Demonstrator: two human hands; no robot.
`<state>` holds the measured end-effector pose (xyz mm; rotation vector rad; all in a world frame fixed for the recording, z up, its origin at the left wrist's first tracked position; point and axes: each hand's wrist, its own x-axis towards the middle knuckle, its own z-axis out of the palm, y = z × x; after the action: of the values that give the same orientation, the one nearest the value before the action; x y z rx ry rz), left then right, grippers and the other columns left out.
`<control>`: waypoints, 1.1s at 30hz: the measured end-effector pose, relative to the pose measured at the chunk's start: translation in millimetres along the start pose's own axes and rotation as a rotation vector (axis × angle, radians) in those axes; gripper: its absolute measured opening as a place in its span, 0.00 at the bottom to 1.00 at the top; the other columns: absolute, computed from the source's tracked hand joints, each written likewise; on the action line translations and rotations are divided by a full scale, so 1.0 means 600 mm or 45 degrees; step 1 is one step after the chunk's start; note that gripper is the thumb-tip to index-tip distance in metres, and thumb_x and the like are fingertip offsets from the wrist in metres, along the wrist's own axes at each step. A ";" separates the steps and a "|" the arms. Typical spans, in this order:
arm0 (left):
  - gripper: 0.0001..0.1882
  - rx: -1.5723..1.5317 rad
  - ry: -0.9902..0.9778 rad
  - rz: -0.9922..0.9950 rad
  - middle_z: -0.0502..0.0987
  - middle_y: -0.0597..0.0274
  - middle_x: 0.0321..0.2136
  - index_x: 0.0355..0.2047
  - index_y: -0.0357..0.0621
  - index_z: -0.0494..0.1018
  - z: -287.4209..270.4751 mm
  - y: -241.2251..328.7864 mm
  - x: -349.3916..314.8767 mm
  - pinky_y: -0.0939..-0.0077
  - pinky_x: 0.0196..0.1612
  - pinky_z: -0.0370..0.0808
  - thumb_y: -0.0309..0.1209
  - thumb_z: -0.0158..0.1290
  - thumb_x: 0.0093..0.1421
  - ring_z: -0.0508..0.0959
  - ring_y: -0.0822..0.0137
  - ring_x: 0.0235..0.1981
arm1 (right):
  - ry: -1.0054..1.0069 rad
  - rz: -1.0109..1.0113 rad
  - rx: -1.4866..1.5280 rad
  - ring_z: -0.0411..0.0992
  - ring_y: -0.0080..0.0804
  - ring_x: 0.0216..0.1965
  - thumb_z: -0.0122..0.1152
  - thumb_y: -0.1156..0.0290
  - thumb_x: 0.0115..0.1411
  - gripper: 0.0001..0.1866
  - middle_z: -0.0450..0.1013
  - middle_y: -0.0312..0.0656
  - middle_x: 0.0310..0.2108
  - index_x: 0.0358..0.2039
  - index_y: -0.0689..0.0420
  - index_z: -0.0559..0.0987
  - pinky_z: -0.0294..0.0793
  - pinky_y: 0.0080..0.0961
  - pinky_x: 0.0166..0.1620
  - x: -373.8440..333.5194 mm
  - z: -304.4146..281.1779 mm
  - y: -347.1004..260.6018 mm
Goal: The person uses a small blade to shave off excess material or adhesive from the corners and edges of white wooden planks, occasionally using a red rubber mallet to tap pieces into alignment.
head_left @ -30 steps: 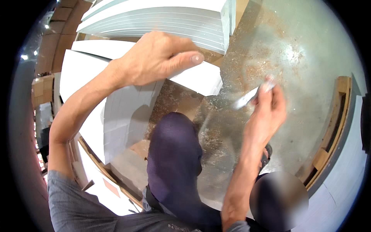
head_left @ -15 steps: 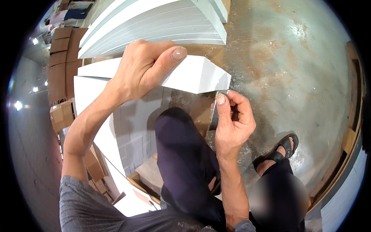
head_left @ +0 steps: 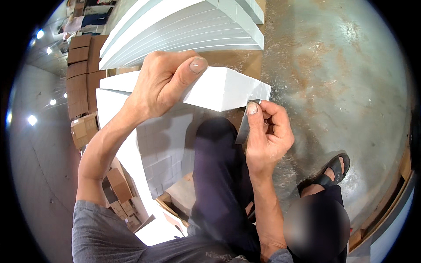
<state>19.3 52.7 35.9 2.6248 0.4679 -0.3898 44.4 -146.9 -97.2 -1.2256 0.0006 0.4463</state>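
A white board with an angled end lies across in front of me. My left hand is closed over its top edge, the thumb lying along the upper side and the other fingertips hidden behind. At the board's right end, my right hand pinches a thin, flat grey strip between thumb and fingers. The strip's top meets the underside of the angled end, and its lower part hangs down free. I cannot make out exactly what the strip is.
More white boards stand stacked just beyond. Brown cardboard boxes rise at the far left, with a person in the distance behind. Below the board are my knee and, on the concrete floor, my sandalled foot.
The whole view has shifted a little to the right. My knee has moved right beneath the board, and more of the grey strip's face shows. Both hands keep their hold.
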 end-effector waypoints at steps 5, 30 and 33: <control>0.39 -0.016 0.012 0.038 0.83 0.48 0.28 0.37 0.33 0.82 0.001 -0.003 -0.001 0.70 0.30 0.78 0.58 0.33 0.72 0.83 0.61 0.27 | 0.009 -0.056 -0.174 0.71 0.23 0.25 0.67 0.78 0.60 0.05 0.77 0.40 0.26 0.34 0.64 0.79 0.72 0.22 0.32 -0.003 0.002 -0.010; 0.39 0.002 -0.012 0.040 0.84 0.46 0.31 0.37 0.32 0.81 0.002 -0.008 -0.004 0.66 0.36 0.82 0.56 0.33 0.74 0.85 0.57 0.30 | 0.017 -0.023 -0.096 0.71 0.20 0.25 0.66 0.79 0.61 0.05 0.77 0.39 0.25 0.36 0.65 0.80 0.71 0.20 0.29 -0.016 0.000 0.002; 0.39 0.032 0.018 0.084 0.84 0.45 0.30 0.37 0.32 0.81 0.003 -0.012 -0.004 0.67 0.35 0.82 0.56 0.32 0.74 0.85 0.58 0.30 | 0.010 -0.019 -0.149 0.73 0.22 0.25 0.67 0.79 0.60 0.05 0.77 0.41 0.25 0.35 0.65 0.80 0.73 0.22 0.30 -0.017 0.000 -0.004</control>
<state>14.2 57.1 32.6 2.6609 0.3821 -0.3587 36.1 -151.0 -92.6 -1.3412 -0.0285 0.4331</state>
